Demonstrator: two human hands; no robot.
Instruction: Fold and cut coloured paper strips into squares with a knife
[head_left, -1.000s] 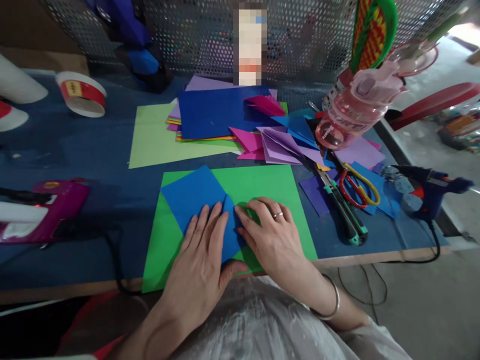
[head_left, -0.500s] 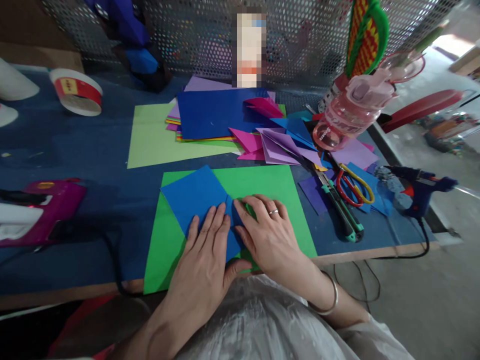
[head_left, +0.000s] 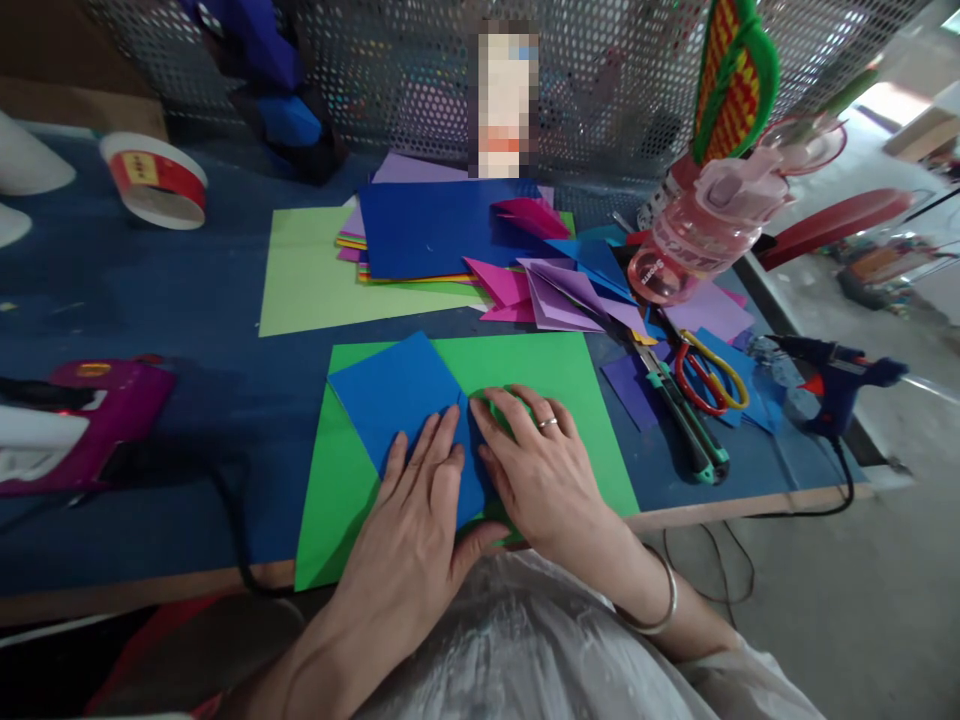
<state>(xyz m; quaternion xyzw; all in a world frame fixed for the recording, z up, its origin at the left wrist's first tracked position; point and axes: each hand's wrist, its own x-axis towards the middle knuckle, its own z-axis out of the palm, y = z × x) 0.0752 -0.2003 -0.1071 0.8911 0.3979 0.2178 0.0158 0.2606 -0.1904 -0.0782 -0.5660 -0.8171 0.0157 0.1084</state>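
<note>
A sheet of blue paper (head_left: 397,390) lies aslant on a larger green sheet (head_left: 525,360) at the table's front edge. A creased strip shows along the blue paper's right side. My left hand (head_left: 412,500) rests flat on the blue paper, its fingers stretched out and the thumb spread to the right. Close beside it, my right hand (head_left: 536,460) touches the paper's right edge with the index fingertip and thumb. Its other fingers are slightly bent and apart, over the green sheet. Both palms hide the lower part of the blue paper.
To the right lie a green-black cutter knife (head_left: 694,430), scissors (head_left: 709,375) and a glue gun (head_left: 836,380). Coloured sheets (head_left: 442,230) and folded pieces lie behind, near a pink bottle (head_left: 682,235). A magenta device (head_left: 112,420) and paper cup (head_left: 157,180) are at left.
The whole view has shifted slightly. My left fingertips stay pressed on the blue paper, and my right hand keeps nearly the same place at its edge.
</note>
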